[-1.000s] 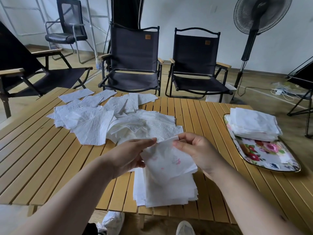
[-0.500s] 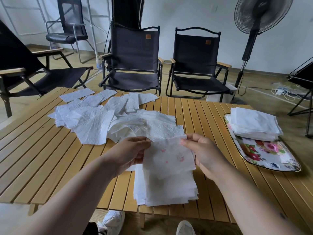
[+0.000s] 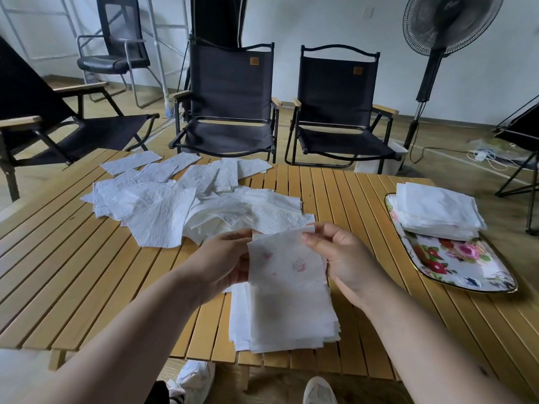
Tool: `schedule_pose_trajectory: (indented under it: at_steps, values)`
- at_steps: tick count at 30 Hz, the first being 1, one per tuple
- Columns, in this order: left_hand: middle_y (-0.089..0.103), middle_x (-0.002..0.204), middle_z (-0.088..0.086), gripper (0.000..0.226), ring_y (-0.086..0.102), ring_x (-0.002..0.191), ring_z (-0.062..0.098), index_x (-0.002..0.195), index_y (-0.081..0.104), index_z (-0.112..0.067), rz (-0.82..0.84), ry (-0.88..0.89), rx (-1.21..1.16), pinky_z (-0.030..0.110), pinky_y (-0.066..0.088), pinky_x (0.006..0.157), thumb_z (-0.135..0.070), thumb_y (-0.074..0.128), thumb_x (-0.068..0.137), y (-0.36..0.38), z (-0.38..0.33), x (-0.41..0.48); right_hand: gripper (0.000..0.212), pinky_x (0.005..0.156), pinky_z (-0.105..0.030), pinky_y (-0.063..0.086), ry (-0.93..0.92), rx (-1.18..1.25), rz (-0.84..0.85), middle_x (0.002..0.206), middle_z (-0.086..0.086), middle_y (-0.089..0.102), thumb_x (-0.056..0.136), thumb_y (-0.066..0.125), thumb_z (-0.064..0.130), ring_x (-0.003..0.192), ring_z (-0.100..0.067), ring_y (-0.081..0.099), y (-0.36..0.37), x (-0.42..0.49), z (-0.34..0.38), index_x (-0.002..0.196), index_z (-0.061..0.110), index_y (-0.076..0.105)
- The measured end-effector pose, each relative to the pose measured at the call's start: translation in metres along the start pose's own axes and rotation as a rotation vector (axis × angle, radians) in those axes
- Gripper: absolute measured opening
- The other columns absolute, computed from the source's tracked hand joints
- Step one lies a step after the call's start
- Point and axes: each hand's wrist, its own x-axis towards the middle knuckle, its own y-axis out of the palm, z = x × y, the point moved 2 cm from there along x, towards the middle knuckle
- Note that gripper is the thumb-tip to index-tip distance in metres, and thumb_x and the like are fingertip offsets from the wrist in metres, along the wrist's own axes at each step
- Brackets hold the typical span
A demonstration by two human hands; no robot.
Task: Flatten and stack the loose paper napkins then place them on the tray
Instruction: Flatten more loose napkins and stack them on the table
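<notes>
Beyond and left of the left fingers, loose napkins [image 3: 186, 205] are spread over the slatted table [image 3: 58, 272]. The left hand [image 3: 221, 260] is raised with the forearm angled inward, finger and thumb pinched on the top left corner of a thin napkin [image 3: 284, 266]. This sheet is hung between both sets of fingers, above the flattened stack [image 3: 285, 325]. Its right corner is pinched by the right hand [image 3: 347, 263]. Well right of those fingers, a floral tray [image 3: 466, 258] is loaded with a napkin pile [image 3: 437, 211].
</notes>
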Motion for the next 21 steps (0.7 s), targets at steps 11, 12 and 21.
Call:
schedule_pose_trajectory:
  at_steps: [11, 12, 21]
  values:
    - [0.074, 0.106, 0.021, 0.025, 0.071, 0.101, 0.037, 0.107, 0.069, -0.001, 0.022, -0.038, 0.018, 0.047, 0.056, 0.093, -0.021, 0.057, 0.097, 0.001, -0.0036, -0.0033, 0.005, 0.091, -0.049, 0.054, -0.04, -0.157, -0.083, 0.096, -0.007, 0.074, 0.093, 0.071, 0.018, 0.102, -0.033, 0.069, -0.0005, -0.0016, 0.0001, 0.093, 0.021, 0.075]
    - [0.074, 0.104, 0.021, 0.023, 0.072, 0.097, 0.035, 0.106, 0.069, -0.001, 0.014, -0.041, 0.014, 0.046, 0.056, 0.092, -0.018, 0.057, 0.098, 0.0007, -0.0035, -0.0029, 0.007, 0.093, -0.051, 0.054, -0.04, -0.156, -0.088, 0.096, -0.007, 0.075, 0.092, 0.071, 0.018, 0.103, -0.035, 0.069, -0.0004, -0.0016, 0.0003, 0.091, 0.023, 0.076]
    - [0.074, 0.097, 0.02, 0.027, 0.07, 0.083, 0.028, 0.112, 0.069, 0.001, 0.018, -0.039, -0.037, 0.038, 0.058, 0.08, -0.018, 0.055, 0.098, -0.0051, -0.0032, 0.001, 0.011, 0.067, -0.034, 0.054, 0.046, 0.027, -0.062, 0.092, -0.004, 0.074, 0.095, 0.065, 0.012, 0.085, -0.019, 0.069, -0.0002, -0.0022, 0.0039, 0.092, 0.019, 0.073]
